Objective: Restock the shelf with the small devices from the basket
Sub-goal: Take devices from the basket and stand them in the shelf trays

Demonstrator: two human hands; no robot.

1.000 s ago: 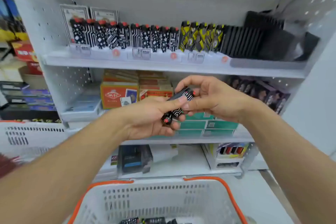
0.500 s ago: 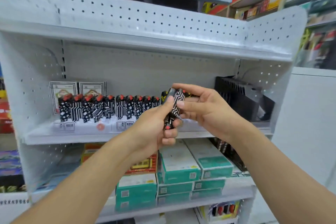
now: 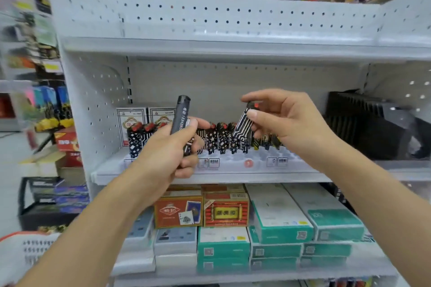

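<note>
While both hands are raised before the shelf [image 3: 210, 176], stock stands as follows.

Item 1: patterned device [image 3: 242, 123], black with white lines, red cap. Held tilted in the right hand [image 3: 283, 121], thumb on its front face and forefinger over the cap; grip closed on it. Position: above the slotted tray [image 3: 235, 158], just in front of the standing row [image 3: 221, 137], its foot close to the devices already placed.

Item 2: dark device [image 3: 180, 119], plain with printed characters, upright. Held in the left hand [image 3: 168, 156], grip closed round its lower half; at least one more patterned piece appears to sit in the same fist, though how many cannot be told.

Item 3: basket [image 3: 25, 251], white with orange rim, at lower left edge, well apart from the hands. Contents not visible.

Adjacent stock: card boxes [image 3: 200, 211] and teal cartons [image 3: 279, 226] on the shelf below; black display [image 3: 363, 123] at right.

Stage, as judged: one device on its way to a tray slot, others waiting in hand.

Risks:
- Tilted entry. The foot may catch a slot edge or knock a neighbour, toppling the close-packed row.
- Crowded left fist. A loosened finger could drop a piece onto the cartons below.
- Pattern mismatch. Designs are grouped; a wrong slot breaks the sorting.
</note>
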